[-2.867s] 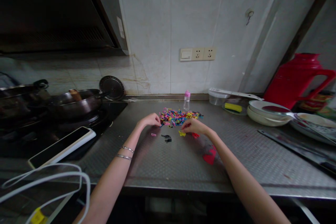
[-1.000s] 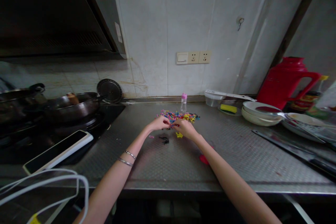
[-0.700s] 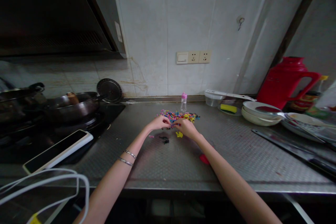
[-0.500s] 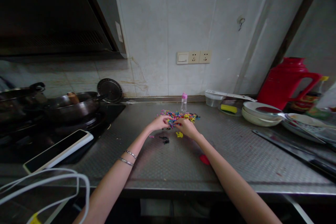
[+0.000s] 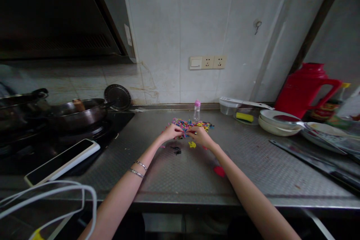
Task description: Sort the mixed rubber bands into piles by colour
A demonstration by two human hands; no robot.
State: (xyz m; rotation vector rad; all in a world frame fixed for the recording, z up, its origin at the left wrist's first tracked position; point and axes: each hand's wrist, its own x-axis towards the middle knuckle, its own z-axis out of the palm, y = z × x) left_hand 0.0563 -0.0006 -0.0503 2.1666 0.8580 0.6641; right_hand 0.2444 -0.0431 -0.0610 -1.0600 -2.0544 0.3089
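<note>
A heap of small multicoloured bands lies on the metal counter. At its front edge my left hand and my right hand almost meet, fingertips pinched at the bands. What either pinch holds is too small to make out. Nearer me sit a small yellow cluster and a small black cluster. Behind the heap stands a clear bottle with a pink cap. A red piece rests beside my right forearm.
Pans stand on the stove at left, with a white-edged phone-like device and white cables nearer. To the right are a plastic tub, stacked bowls, a long knife and a red jug.
My fingertips have come closer together at the front of the heap. My left hand has shifted slightly to the right. The clusters on the counter look unmoved.
</note>
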